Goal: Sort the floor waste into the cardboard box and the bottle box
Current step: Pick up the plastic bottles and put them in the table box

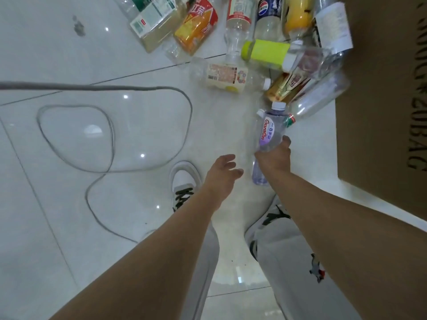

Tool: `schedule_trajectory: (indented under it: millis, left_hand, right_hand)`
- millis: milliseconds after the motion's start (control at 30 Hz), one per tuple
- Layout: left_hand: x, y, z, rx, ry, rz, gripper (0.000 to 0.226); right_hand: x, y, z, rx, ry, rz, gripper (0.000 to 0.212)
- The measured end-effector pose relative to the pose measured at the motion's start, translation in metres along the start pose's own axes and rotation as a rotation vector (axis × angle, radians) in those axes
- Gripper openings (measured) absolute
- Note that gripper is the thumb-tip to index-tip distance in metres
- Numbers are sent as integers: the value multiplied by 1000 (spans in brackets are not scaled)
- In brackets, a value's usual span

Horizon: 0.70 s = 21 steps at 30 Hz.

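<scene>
**Clear plastic Ganten bottle (268,132) in the right hand (273,158)**

Best keep the grip mid-body and light; thin plastic likely buckles. Right hand wraps its middle, cap pointing away, above the floor (92,54), near the bottle heap (265,49). Left hand (223,172) slack, holding nothing. Cardboard box (381,100) stands just right.

Lilac-tinted water bottle (269,135) at centre right, white label with red lettering; just above it, a lime-yellow bottle (268,53); an orange-and-red bottle (196,24) up top; brown cardboard box (381,112) down the right edge, dark print; grey cable (111,135) looping over glossy white floor tiles (57,54); white shoe (184,179), black laces.
</scene>
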<state>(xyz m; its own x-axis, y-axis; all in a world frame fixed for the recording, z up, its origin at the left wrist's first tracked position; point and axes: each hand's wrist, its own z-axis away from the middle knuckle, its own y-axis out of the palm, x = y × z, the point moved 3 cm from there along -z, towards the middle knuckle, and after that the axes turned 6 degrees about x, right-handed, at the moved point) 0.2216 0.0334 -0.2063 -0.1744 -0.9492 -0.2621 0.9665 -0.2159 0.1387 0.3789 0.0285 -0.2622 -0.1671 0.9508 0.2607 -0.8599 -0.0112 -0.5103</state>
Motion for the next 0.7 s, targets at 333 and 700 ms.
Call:
schedule_trajectory:
  millis: [333,700]
  left_hand:
    - [-82,26,126,-12,113,-90,56]
    - [-328,110,497,47,510,-189,44]
  right_hand:
    - [56,-105,122,36,-214,-10,38]
    - [231,-388,468,-9,-408,-530,27]
